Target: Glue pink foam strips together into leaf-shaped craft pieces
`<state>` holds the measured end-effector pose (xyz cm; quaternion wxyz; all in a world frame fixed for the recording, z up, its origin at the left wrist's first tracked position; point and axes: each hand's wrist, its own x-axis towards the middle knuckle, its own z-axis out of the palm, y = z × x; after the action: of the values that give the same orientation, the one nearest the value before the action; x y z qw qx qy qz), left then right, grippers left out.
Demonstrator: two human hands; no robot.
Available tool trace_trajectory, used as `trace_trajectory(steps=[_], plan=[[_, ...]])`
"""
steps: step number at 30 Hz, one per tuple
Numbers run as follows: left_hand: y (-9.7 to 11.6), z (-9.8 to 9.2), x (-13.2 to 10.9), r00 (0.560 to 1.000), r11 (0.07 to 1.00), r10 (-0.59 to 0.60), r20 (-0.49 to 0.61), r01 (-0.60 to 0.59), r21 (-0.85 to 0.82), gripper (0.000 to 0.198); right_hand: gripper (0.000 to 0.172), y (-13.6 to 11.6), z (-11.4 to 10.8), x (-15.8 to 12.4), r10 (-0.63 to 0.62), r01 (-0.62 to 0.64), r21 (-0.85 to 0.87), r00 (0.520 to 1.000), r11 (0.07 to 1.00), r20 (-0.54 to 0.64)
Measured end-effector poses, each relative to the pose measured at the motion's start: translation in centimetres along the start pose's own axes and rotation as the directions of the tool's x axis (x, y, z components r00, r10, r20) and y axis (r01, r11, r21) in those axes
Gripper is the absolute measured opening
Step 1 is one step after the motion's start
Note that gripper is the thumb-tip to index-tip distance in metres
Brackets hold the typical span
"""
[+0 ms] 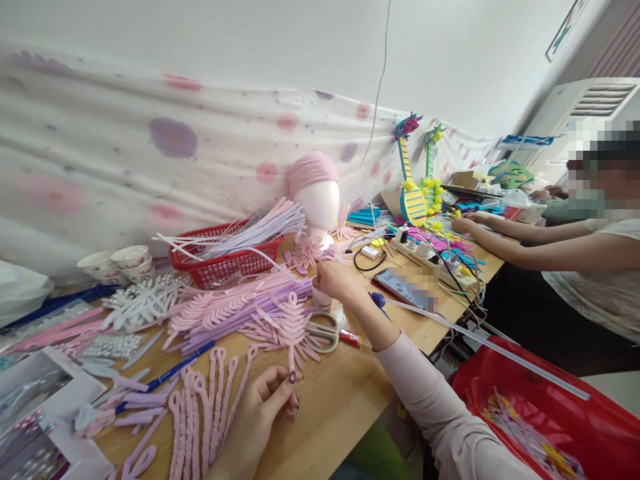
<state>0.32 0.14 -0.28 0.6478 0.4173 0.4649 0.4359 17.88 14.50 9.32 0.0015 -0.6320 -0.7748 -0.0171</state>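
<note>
My left hand (267,407) pinches the lower stem of a pink feather-shaped pipe-cleaner piece (292,319), which stands up from between thumb and fingers. My right hand (336,279) reaches over a small paper cup (321,300), its fingertips down at the rim and hidden from me. Just right of the pink piece lie scissors (324,333) and a red lighter (351,337). Braided pink strips with looped ends (193,400) spread beside my left hand. Pink and lilac pipe cleaners (220,317) lie in a heap behind.
A red basket (220,267) holds long pipe cleaners. Behind stands a white foam head (320,207) with a pink wrap. A phone (404,290), power strip (433,263) and glue gun (379,299) lie rightward. A co-worker's hands (470,221) work at the far right.
</note>
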Motion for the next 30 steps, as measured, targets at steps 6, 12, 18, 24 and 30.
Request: trace_trajectory(steps=[6,12,18,24,30], plan=[[0.2,0.0,0.0,1.000,1.000,-0.014,-0.001,0.014,0.010,0.038,0.027,0.0,0.1,0.0,-0.025,0.024,0.021,0.999,0.999,0.024],[0.2,-0.1,-0.2,1.000,0.999,-0.011,0.002,0.011,0.036,0.035,0.028,-0.2,-0.1,0.1,-0.023,0.020,0.034,0.997,0.999,0.077],[-0.3,-0.4,0.2,1.000,0.999,0.000,0.023,-0.001,0.046,0.034,0.026,0.1,-0.1,0.5,-0.083,0.073,0.077,0.988,0.994,0.130],[-0.3,-0.4,0.1,1.000,0.999,0.009,0.017,-0.010,0.046,0.031,0.024,0.6,0.0,0.6,-0.065,0.049,0.128,0.991,0.991,0.121],[0.1,0.0,0.0,1.000,1.000,-0.011,0.018,0.011,0.017,0.036,0.024,1.4,-0.5,0.3,0.057,-0.055,0.221,0.998,0.974,-0.003]])
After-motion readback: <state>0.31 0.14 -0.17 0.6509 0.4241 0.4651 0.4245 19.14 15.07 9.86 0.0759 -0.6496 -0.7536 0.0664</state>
